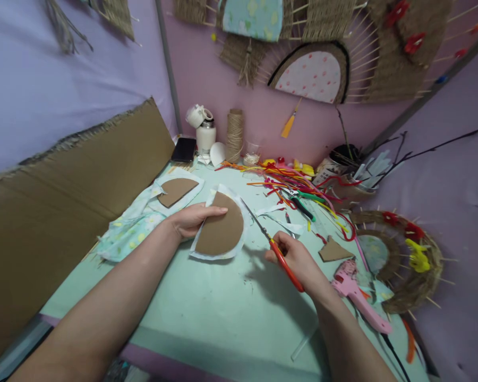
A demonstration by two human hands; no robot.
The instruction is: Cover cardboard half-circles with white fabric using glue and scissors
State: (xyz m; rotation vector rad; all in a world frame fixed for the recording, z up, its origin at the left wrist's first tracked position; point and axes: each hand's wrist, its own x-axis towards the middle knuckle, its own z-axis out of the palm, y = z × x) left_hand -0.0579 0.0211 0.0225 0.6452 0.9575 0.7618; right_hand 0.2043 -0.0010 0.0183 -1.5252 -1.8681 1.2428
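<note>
Near the middle of the pale green table (pixel 207 313), our left hand (pixel 193 220) grips a brown cardboard half-circle (pixel 221 233) at its left, straight side, the thumb lying over the face and the other fingers mostly hidden. Behind the cardboard lies a pale fabric backing (pixel 223 258) that sticks out as a border around it; we cannot tell whether its lower edge touches the tabletop. Just to the right, our right hand (pixel 292 260) is closed around the handles of the orange-handled scissors (pixel 273 245), whose blades look nearly together and point far and left, the tip beside the fabric's right edge; whether they meet, we cannot tell. Farther left, we see a second cardboard piece (pixel 177 192) on pale fabric, with a crumpled floral cloth (pixel 129 236) on its near side. At the far edge stand a white bottle (pixel 206 139) and a twine cone (pixel 235 135), with a dark phone (pixel 184 150) to their left. To the right of our scissors lie green-handled pliers (pixel 302 207), a cardboard scrap (pixel 335 250) and, nearer us, a pink glue gun (pixel 360 302), with a woven half-ring (pixel 428 281) beyond it at the right.
</note>
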